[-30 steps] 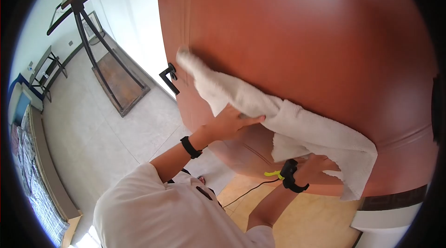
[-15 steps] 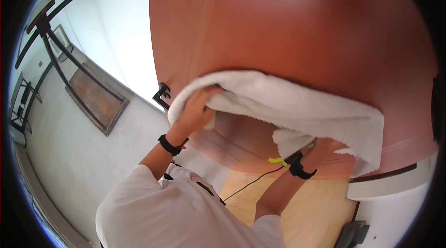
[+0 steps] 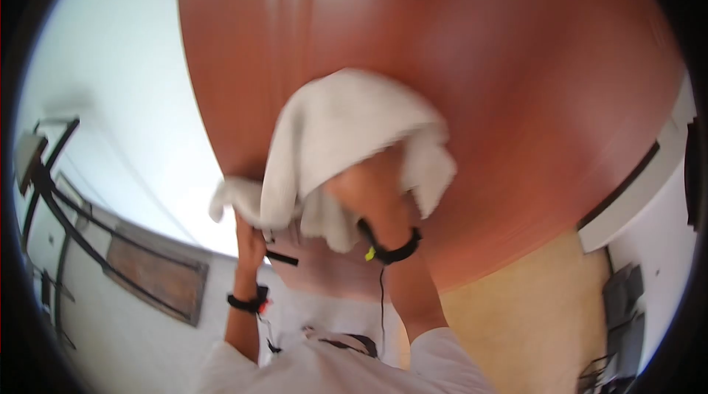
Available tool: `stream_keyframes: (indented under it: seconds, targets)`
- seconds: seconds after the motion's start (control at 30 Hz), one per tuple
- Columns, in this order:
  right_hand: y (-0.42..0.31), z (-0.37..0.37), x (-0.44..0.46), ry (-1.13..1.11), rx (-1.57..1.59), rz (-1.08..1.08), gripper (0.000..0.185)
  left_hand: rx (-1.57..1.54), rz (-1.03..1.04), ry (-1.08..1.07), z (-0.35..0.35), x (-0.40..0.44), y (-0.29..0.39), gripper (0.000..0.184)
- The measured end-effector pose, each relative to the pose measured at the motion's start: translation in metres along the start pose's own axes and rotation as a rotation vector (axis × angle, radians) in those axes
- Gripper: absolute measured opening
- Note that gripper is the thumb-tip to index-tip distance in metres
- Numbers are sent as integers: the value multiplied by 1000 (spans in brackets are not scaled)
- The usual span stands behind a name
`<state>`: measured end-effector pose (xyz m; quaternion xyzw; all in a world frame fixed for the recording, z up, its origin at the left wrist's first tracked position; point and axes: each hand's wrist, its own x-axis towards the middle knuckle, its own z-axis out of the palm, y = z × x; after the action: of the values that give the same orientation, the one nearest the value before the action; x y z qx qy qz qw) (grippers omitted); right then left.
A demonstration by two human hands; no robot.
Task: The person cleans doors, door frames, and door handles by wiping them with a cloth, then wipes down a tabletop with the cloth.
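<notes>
Cloth (image 3: 346, 117) lies against reddish-brown door (image 3: 531, 99), progress unclear; right hand (image 3: 372, 184) at cloth's 5 o'clock, left hand (image 3: 251, 248) at 7, fingers obscured, cannot tell either grip.

A pale short-sleeved shirt (image 3: 317, 378) fills six o'clock, with a black wristband (image 3: 242, 302) bearing a red detail (image 3: 264, 308) at seven and another black band (image 3: 402, 251) with a yellow-green tab (image 3: 370, 253) at five, near a thin dark cable (image 3: 382, 305).

Treadmill (image 3: 157, 268) (dark-framed) — white wall (image 3: 133, 136)
</notes>
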<state>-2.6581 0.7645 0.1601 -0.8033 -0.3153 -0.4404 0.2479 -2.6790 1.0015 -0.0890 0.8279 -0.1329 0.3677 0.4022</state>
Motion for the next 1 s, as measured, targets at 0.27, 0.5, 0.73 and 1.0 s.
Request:
stream_keyframes:
  seconds: [0.27,0.5,0.73,1.0]
  targets:
    - [-22,148,-149,-383,371,18,58,-214,-127,34,-38,44,38,44]
    - [34,-9,-119,-9,109,207,53,-336,-73,171,-59,101,97,38]
    - [89,-135,-153,485,-351,433,49,-134,63,17,-1,116,157,28]
    - [72,-137,-198,689,-492,488,44,-216,373,-431,62,40,159,38]
